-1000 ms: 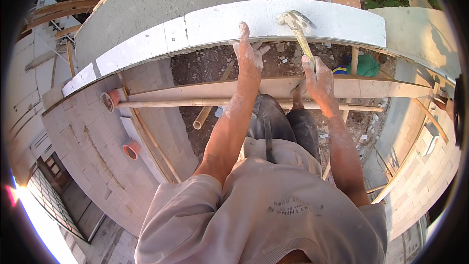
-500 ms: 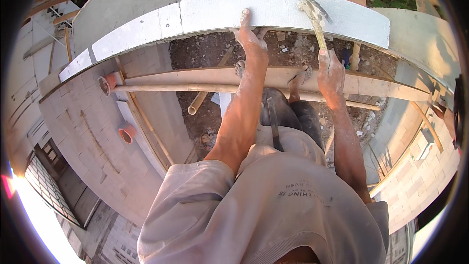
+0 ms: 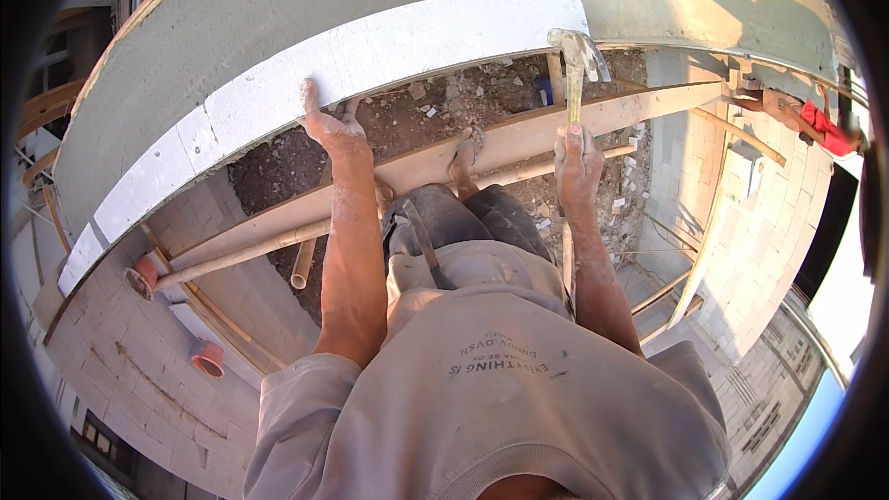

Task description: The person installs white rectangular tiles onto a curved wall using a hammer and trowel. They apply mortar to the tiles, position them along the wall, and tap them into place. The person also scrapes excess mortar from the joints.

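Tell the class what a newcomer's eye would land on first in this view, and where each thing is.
Probably the long curved row of white blocks, sweeping from the left side up past top centre along the grey surface. Next comes the hammer in the right hand, its head near the row's right end, while the left hand is at the near edge. Far right, a person in red stands out.

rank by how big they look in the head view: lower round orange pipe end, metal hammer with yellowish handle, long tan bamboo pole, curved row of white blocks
1. Curved row of white blocks
2. Long bamboo pole, partly hidden
3. Metal hammer
4. Lower orange pipe end
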`<state>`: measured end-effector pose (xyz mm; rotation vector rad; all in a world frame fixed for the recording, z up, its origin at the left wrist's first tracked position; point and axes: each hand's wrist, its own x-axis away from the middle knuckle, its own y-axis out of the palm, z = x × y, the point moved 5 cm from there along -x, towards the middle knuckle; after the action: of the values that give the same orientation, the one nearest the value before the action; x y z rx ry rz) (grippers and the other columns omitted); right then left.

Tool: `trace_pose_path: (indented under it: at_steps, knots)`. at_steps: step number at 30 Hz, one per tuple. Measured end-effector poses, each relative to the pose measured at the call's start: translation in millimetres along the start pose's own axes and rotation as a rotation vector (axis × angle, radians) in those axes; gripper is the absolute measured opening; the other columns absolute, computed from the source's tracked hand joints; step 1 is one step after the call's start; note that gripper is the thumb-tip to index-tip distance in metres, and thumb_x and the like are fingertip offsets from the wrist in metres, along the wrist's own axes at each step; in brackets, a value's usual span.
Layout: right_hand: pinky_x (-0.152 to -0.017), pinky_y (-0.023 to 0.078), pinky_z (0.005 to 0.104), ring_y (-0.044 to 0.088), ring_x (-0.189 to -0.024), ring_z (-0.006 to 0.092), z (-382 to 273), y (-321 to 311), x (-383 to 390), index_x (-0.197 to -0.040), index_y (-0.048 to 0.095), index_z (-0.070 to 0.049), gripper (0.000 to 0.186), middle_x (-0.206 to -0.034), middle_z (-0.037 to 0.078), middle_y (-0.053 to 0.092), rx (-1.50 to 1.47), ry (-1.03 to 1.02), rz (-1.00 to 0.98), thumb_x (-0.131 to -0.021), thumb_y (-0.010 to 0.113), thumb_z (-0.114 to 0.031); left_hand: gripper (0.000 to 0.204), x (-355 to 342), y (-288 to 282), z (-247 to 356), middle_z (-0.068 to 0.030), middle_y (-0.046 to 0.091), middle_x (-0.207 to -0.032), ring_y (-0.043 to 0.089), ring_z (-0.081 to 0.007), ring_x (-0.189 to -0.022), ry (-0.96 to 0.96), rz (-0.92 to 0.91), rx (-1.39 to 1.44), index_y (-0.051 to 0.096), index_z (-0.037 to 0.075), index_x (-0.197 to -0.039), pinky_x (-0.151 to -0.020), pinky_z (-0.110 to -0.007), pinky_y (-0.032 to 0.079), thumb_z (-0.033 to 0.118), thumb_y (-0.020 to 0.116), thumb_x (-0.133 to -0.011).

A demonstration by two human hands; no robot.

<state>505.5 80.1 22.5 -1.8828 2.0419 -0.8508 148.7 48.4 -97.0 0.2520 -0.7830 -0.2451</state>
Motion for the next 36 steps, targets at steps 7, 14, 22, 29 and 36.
trace_pose_path:
  at_steps: [7,14,22,29,36]
  knots:
    - [-0.050,0.036,0.0278,0.041,-0.056,0.0099,-75.6,-80.0,-24.5,-0.092,0.056,0.000,0.040,-0.064,0.000,0.046,-0.171,-0.235,0.337,-0.103,0.045,-0.037,0.069,39.1,39.3,-18.9,-0.0199,0.034,-0.138,0.040,-0.0435,-0.124,-0.204,-0.067,-0.008,0.042,0.002,-0.139,-0.101,-0.061,0.046,0.031,0.074,-0.085]
    - [-0.051,0.042,0.0316,0.046,-0.055,0.0171,-84.9,-18.2,-23.1,-0.091,0.051,-0.002,0.051,-0.066,0.006,0.048,-0.581,-0.435,0.238,-0.100,0.046,-0.052,0.058,48.1,49.7,-32.3,-0.0159,0.051,-0.125,0.054,-0.0327,-0.114,-0.075,-0.034,-0.011,0.045,-0.003,-0.129,-0.093,-0.056,0.054,0.018,0.075,-0.084]
    - [-0.054,0.044,0.0359,0.054,-0.058,0.0197,-31.7,40.7,-2.5,-0.086,0.059,0.003,0.051,-0.063,0.010,0.054,-0.031,-0.042,-0.137,-0.105,0.039,-0.041,0.089,47.8,42.8,-32.9,-0.0202,0.047,-0.130,0.054,-0.0323,-0.115,-0.017,0.047,0.020,0.014,0.007,-0.146,-0.093,-0.059,0.050,0.010,0.075,-0.081]
    - [-0.048,0.036,0.0260,0.041,-0.054,0.0114,-121.5,41.3,-3.9,-0.088,0.050,-0.005,0.049,-0.068,0.001,0.044,-0.703,-0.448,-0.088,-0.103,0.038,-0.050,0.118,47.4,45.9,-30.5,-0.0235,0.029,-0.149,0.040,-0.0371,-0.133,-0.096,0.026,0.089,-0.020,0.015,-0.152,-0.102,-0.061,0.043,0.008,0.074,-0.081]
    - [-0.051,0.036,0.0361,0.046,-0.056,0.0156,-38.9,88.5,8.9,-0.084,0.052,0.001,0.056,-0.062,0.006,0.045,0.086,-0.247,-0.300,-0.103,0.039,-0.050,0.117,23.1,41.6,-46.4,-0.0265,0.025,-0.150,0.043,-0.0386,-0.130,-0.047,0.086,0.002,-0.017,0.014,-0.153,-0.101,-0.056,0.047,0.010,0.075,-0.081]
